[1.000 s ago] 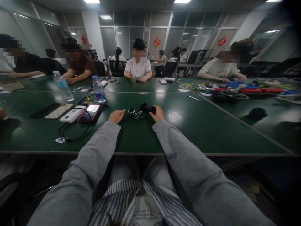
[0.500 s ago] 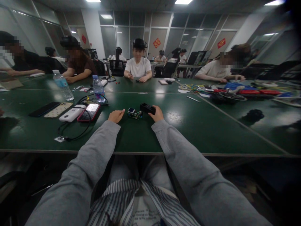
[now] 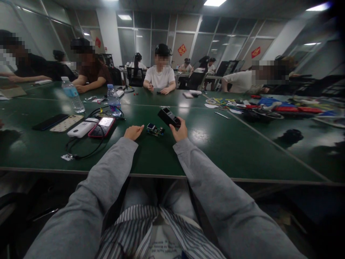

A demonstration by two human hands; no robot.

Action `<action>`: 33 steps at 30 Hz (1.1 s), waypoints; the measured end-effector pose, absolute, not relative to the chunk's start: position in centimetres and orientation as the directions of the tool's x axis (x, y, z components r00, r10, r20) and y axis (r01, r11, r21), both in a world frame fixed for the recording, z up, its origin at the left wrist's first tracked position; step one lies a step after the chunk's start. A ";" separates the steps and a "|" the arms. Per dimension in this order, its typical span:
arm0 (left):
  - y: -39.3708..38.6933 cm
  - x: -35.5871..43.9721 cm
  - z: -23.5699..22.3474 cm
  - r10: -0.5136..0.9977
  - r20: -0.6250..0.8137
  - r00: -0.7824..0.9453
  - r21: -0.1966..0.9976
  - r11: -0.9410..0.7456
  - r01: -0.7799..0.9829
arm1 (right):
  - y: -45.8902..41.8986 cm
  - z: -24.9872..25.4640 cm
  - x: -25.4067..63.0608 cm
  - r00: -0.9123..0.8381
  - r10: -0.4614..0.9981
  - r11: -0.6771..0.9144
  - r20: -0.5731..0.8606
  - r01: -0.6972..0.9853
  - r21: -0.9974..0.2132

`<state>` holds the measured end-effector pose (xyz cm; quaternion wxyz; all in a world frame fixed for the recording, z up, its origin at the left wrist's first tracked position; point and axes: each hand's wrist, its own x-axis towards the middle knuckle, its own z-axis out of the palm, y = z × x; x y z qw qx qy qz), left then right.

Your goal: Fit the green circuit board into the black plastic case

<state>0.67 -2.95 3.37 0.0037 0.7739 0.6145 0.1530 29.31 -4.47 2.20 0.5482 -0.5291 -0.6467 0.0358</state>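
Note:
My right hand [image 3: 180, 132] grips a small black box [image 3: 168, 117] and holds it tilted up off the green table [image 3: 221, 144]. Just left of it a small green circuit board [image 3: 155, 130] with a little screen lies on the table. My left hand [image 3: 133, 132] rests on the table left of the board, fingers loosely curled, holding nothing. Both arms wear grey sleeves.
At the left lie a red phone [image 3: 101, 127], a white power bank [image 3: 82, 129], two more phones [image 3: 58, 122] and a black cable [image 3: 81, 153]. Two water bottles [image 3: 72, 95] stand behind them. Other people sit around the table. Coloured clutter [image 3: 269, 106] covers the right side.
My right hand has lifted the black box off the table and tipped it upward. The left hand has stayed in place.

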 end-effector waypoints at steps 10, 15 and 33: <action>-2.4 0.5 3.1 0.952 0.224 0.208 0.201 -0.254 0.946 | -6.3 2.0 26.5 -0.188 0.750 0.581 0.634 0.645 -0.496; -2.6 0.6 3.3 0.949 0.239 0.207 0.203 -0.258 0.945 | -5.3 1.1 27.1 -0.176 0.843 0.483 0.508 0.662 -0.573; -2.7 0.4 3.4 0.939 0.251 0.237 0.249 -0.300 0.921 | -5.1 0.3 27.3 -0.285 0.838 0.518 0.465 0.685 -0.513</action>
